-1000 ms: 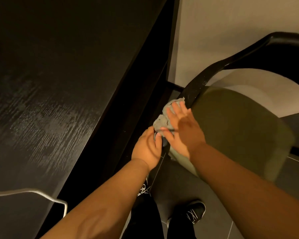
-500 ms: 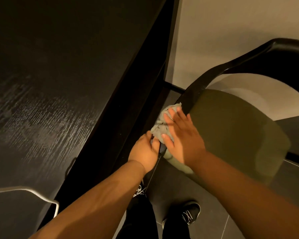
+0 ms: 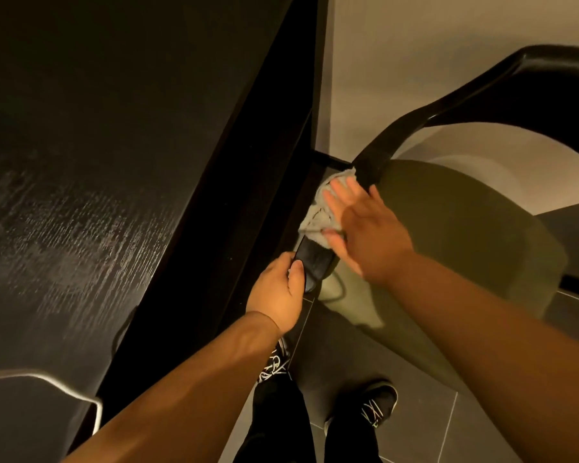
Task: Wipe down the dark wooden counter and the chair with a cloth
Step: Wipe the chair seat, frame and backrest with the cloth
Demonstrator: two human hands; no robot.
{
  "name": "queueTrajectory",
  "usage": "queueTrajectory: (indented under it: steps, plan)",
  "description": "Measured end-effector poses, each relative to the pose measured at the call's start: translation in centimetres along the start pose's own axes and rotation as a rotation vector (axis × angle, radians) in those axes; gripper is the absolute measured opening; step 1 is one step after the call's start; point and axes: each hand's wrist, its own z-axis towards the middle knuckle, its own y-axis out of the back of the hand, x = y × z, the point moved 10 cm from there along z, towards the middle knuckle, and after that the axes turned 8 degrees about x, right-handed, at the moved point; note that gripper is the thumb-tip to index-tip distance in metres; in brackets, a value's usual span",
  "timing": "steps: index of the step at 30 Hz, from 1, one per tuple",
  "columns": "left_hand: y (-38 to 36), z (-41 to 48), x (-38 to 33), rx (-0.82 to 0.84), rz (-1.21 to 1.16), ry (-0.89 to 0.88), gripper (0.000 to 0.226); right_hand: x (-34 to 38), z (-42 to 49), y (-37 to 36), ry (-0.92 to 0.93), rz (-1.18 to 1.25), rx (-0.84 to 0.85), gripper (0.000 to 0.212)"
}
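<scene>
The dark wooden counter (image 3: 91, 168) fills the left half of the view. To its right stands the chair (image 3: 455, 222) with an olive seat and a black curved armrest (image 3: 415, 125). A crumpled pale grey cloth (image 3: 318, 212) lies on the armrest's near part. My right hand (image 3: 365, 228) presses on it with flat, spread fingers. My left hand (image 3: 281, 292) grips the armrest's glossy black front end (image 3: 315, 262), thumb on top.
A white cable (image 3: 64, 392) runs across the counter's near left corner. Grey floor tiles (image 3: 448, 426) lie below, with my two black shoes (image 3: 378, 406) between counter and chair. A beige wall (image 3: 432, 45) rises behind the chair.
My right hand has slid the cloth farther up the armrest, baring its glossy front end. My left hand has dropped back slightly and holds that end.
</scene>
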Motion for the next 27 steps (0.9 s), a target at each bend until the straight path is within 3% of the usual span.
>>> queueTrajectory:
  steps: [7, 12, 15, 19, 21, 27]
  plan:
    - [0.7, -0.4, -0.9, -0.053, 0.017, -0.033, 0.041, -3.1, 1.9, 1.5, -0.230, 0.114, -0.061, 0.067]
    - [0.8, -0.3, -0.9, -0.039, 0.055, -0.049, 0.046, 2.8, -2.2, -1.1, -0.044, 0.058, -0.003, 0.068]
    - [0.8, -0.2, -1.2, -0.047, 0.028, -0.089, 0.053, 1.2, -0.6, -0.2, 0.026, -0.037, 0.028, 0.068]
    - [0.6, -0.1, -1.1, -0.072, -0.052, -0.102, 0.065, -5.1, 3.3, 2.2, -0.209, 0.039, -0.059, 0.068]
    - [0.6, -0.3, -0.7, -0.085, -0.106, -0.088, 0.066, -4.6, 3.1, 2.3, -0.274, 0.087, -0.103, 0.065]
    - [1.7, -0.3, -1.2, -0.123, -0.088, -0.023, 0.056, 1.6, -1.2, 0.0, -0.003, 0.065, -0.046, 0.064]
